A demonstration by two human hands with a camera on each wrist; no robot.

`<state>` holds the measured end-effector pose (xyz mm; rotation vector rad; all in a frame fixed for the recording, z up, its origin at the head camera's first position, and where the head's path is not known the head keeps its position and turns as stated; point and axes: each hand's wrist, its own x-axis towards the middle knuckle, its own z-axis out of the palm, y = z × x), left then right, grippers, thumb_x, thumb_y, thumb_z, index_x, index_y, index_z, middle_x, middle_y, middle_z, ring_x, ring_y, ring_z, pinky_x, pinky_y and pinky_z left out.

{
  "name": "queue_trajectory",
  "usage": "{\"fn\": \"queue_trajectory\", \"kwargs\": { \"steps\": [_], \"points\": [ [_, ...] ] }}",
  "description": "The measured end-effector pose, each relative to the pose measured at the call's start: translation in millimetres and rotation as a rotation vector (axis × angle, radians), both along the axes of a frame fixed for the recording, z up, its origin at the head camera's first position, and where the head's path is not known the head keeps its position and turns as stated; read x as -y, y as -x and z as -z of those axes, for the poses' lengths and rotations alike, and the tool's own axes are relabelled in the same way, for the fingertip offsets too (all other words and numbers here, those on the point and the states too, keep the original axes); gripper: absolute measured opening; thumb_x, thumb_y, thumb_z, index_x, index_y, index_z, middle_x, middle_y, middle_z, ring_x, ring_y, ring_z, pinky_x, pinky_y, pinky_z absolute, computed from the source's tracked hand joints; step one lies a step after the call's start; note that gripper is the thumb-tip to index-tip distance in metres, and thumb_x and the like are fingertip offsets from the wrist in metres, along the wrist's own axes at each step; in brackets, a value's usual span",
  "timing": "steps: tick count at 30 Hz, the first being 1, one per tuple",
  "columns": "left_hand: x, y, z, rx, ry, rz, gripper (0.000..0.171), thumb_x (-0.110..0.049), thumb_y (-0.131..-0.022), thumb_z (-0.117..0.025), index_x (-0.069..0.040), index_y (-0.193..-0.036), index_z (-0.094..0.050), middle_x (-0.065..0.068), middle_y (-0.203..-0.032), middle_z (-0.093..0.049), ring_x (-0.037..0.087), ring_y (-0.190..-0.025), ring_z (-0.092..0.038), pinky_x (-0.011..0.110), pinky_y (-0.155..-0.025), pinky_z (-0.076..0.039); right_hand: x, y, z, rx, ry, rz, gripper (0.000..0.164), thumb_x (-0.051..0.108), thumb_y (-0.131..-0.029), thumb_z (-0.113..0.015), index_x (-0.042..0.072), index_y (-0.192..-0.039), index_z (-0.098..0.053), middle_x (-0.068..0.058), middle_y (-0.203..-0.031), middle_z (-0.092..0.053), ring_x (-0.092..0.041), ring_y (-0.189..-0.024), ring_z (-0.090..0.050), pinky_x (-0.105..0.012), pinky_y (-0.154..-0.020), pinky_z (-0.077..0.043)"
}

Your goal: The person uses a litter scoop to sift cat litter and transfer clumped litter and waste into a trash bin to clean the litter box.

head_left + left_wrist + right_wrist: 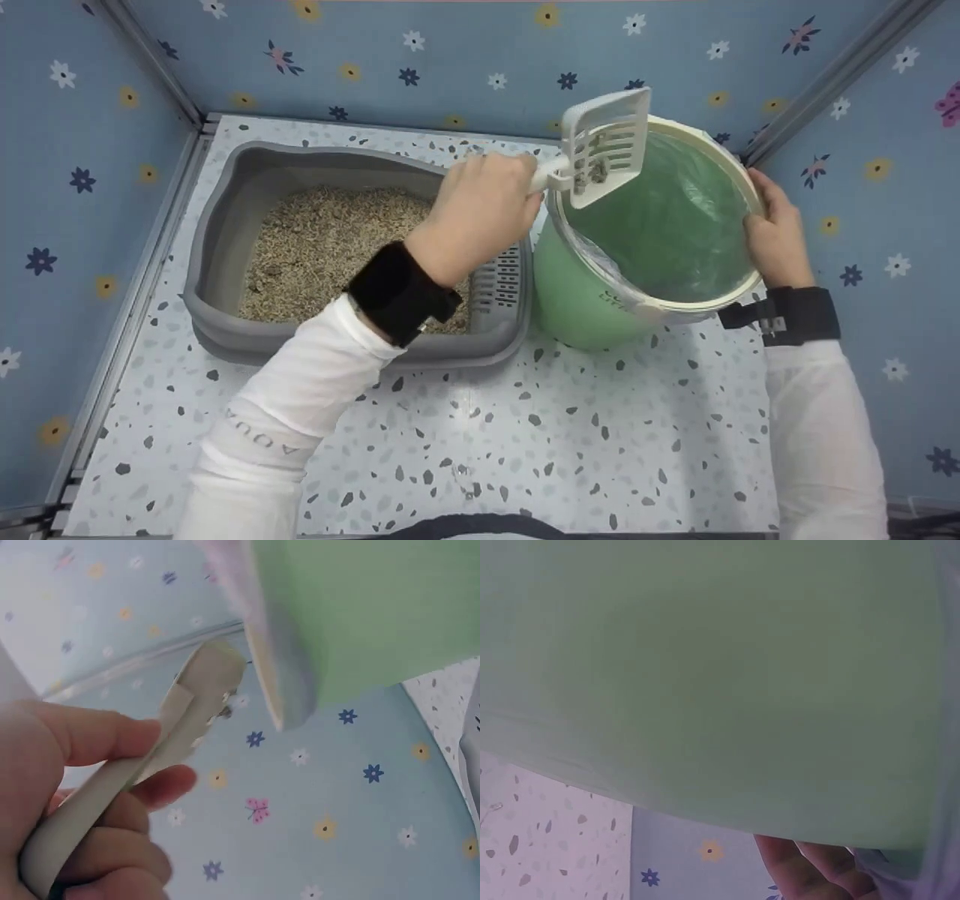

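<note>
My left hand (480, 214) grips the handle of a white slotted litter scoop (634, 161), raised over the near-left part of a green bin (585, 307). Its head is tipped up on edge, and small greyish clumps (598, 169) sit against the slots. The left wrist view shows fingers and thumb curled round the scoop handle (90, 821). At the bin's right side my right hand (780, 236) holds the cream rim, thumb on the inner side and fingers outside. A clear plastic liner (697, 195) covers the bin's inside. In the right wrist view the bin wall (727, 690) hides most of that hand.
Left of the bin stands a grey litter box (360, 351) with sandy-brown litter (322, 240) and a slotted step at its right end. Both rest on a white speckled table (465, 427). Blue flowered panels (450, 60) in metal frames enclose the back and sides.
</note>
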<state>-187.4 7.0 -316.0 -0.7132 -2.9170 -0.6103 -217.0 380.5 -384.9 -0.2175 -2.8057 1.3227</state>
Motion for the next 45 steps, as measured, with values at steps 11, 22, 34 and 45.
{"fn": "queue_trajectory", "kwargs": {
  "steps": [11,22,34,45],
  "points": [
    [-4,-2.4,34.8,-0.813,0.404,0.294,0.026,-0.015,-0.098,-0.046,-0.008,-0.115,-0.065,0.005,-0.098,-0.069,0.014,-0.069,-0.063,0.023,-0.060,-0.051,4,2.9,-1.5,0.004,0.006,-0.004,0.066,-0.006,-0.088,-0.030,0.014,-0.150,-0.021,-0.010,-0.155,-0.023,-0.027,-0.139,-0.028,-0.039,-0.115,-0.021],
    [18,-5.6,47.3,-0.986,0.208,0.247,0.019,-0.015,-0.096,-0.052,-0.011,-0.104,-0.069,0.002,-0.080,-0.067,0.014,-0.064,-0.061,0.022,-0.056,-0.050,4,4.2,-1.7,0.035,-0.008,0.005,0.066,-0.005,-0.089,-0.030,0.017,-0.151,-0.019,-0.010,-0.156,-0.021,-0.029,-0.139,-0.028,-0.041,-0.115,-0.023],
    [75,-19.0,58.4,-0.435,-0.274,0.006,0.014,-0.010,-0.086,-0.066,-0.003,-0.098,-0.067,0.007,-0.081,-0.067,0.017,-0.051,-0.056,0.025,-0.043,-0.045,2,2.5,0.3,0.038,-0.026,0.007,0.066,-0.004,-0.089,-0.030,0.018,-0.151,-0.019,-0.010,-0.155,-0.022,-0.031,-0.135,-0.033,-0.045,-0.112,-0.028],
    [160,-14.2,93.4,0.055,-0.060,-0.182,0.021,-0.016,-0.085,-0.067,-0.004,-0.102,-0.067,0.011,-0.082,-0.068,0.018,-0.054,-0.053,0.030,-0.047,-0.043,2,0.1,-2.9,0.044,-0.004,0.010,0.066,-0.004,-0.090,-0.029,0.017,-0.151,-0.018,-0.010,-0.156,-0.021,-0.029,-0.137,-0.031,-0.042,-0.113,-0.026]
  ]
}}
